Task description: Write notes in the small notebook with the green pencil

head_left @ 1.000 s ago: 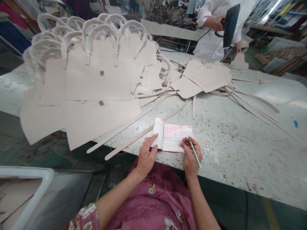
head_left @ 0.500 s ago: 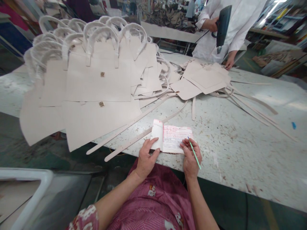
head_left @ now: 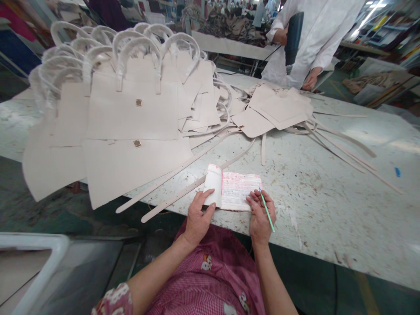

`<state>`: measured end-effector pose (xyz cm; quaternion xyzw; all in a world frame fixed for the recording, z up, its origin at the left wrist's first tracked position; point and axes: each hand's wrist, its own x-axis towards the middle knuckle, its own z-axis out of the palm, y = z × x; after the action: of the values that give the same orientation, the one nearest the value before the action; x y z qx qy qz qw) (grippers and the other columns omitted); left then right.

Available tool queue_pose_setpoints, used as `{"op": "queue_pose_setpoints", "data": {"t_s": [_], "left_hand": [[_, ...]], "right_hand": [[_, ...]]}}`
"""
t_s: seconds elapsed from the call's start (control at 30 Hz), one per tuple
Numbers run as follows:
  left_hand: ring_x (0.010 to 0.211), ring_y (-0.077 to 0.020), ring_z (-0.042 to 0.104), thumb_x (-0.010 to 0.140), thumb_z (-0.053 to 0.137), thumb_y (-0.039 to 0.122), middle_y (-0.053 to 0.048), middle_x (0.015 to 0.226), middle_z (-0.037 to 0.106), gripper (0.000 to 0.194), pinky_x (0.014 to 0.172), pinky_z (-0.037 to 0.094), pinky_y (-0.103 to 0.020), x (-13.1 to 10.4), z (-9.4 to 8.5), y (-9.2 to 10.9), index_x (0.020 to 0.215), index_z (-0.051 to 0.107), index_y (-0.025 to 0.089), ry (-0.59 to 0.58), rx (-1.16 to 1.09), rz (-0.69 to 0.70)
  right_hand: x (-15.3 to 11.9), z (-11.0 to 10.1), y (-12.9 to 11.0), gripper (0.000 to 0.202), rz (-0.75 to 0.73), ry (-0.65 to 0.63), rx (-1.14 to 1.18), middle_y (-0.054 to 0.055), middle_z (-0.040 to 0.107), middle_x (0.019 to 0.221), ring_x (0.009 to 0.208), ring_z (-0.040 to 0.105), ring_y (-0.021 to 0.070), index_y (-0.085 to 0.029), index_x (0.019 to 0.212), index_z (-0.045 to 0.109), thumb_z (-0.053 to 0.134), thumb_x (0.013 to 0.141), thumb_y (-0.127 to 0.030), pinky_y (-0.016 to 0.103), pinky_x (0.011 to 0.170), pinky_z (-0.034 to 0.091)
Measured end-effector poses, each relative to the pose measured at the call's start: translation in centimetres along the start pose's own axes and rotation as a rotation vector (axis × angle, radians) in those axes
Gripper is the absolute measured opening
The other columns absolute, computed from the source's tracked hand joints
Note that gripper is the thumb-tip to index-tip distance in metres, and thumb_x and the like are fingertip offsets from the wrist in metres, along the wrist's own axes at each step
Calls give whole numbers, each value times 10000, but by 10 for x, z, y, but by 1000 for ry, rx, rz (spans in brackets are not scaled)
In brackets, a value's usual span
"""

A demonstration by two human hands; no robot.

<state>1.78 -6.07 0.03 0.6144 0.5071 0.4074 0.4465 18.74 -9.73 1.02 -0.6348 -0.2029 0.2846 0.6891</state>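
A small open notebook (head_left: 235,191) with red-lined written pages lies at the near edge of the worktable (head_left: 328,192). My left hand (head_left: 198,216) rests on its left page, fingers flat and pressing the paper down. My right hand (head_left: 261,215) sits at the notebook's right edge and holds a thin green pen (head_left: 266,210), its tip pointing up toward the page. Long cream straps (head_left: 177,192) lie on the table just left of the notebook.
A big pile of cream bag panels with handles (head_left: 131,100) covers the table's left half and overhangs its edge. Flat cream pieces (head_left: 278,107) lie farther back. A person in a white coat (head_left: 308,30) stands across the table holding a dark tool (head_left: 292,37). A white bin rim (head_left: 33,245) is at lower left.
My hands and the notebook have hardly shifted. The person across the table has moved the dark tool to the left and lowered the other hand toward the table.
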Motion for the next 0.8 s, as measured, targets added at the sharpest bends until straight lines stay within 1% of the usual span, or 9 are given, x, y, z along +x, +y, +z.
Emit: {"op": "queue_pose_setpoints", "data": {"t_s": [0.13, 0.27, 0.43, 0.6, 0.8], "left_hand": [[1033, -170, 504, 811, 516, 232, -34, 1063, 545, 324, 942, 378, -312, 1, 0, 1, 1134, 540, 237, 7, -7, 0], [1047, -175, 499, 811, 516, 232, -36, 1081, 542, 322, 952, 374, -318, 1, 0, 0, 1132, 542, 234, 10, -4, 4], [1038, -175, 504, 814, 517, 232, -41, 1079, 543, 325, 952, 383, -330, 1, -1, -1, 1138, 539, 229, 2, -10, 9], [1054, -192, 500, 809, 518, 246, -52, 1088, 550, 336, 960, 380, -357, 1, -1, -1, 1143, 537, 222, -3, -12, -2], [1044, -182, 503, 814, 512, 244, -52, 1076, 549, 325, 953, 387, -355, 1, -1, -2, 1138, 535, 224, -5, -13, 10]], "right_hand": [[-1, 1, -1, 472, -14, -14, 18, 83, 524, 1170, 1041, 538, 207, -199, 1145, 478, 656, 707, -213, 466, 955, 434], [-3, 2, -3, 492, -51, -28, 3, 77, 473, 1243, 1044, 535, 196, -227, 1181, 449, 638, 727, -205, 445, 947, 448], [-2, 1, -2, 499, -65, -36, 8, 72, 445, 1277, 1052, 526, 194, -243, 1187, 439, 634, 730, -201, 429, 927, 463], [-1, 0, -1, 505, -63, -43, 23, 85, 439, 1283, 1070, 516, 213, -233, 1192, 432, 636, 733, -192, 457, 927, 457], [-1, 0, -1, 510, -62, -45, 21, 92, 431, 1291, 1086, 504, 220, -228, 1209, 418, 623, 743, -195, 489, 948, 434]]}}
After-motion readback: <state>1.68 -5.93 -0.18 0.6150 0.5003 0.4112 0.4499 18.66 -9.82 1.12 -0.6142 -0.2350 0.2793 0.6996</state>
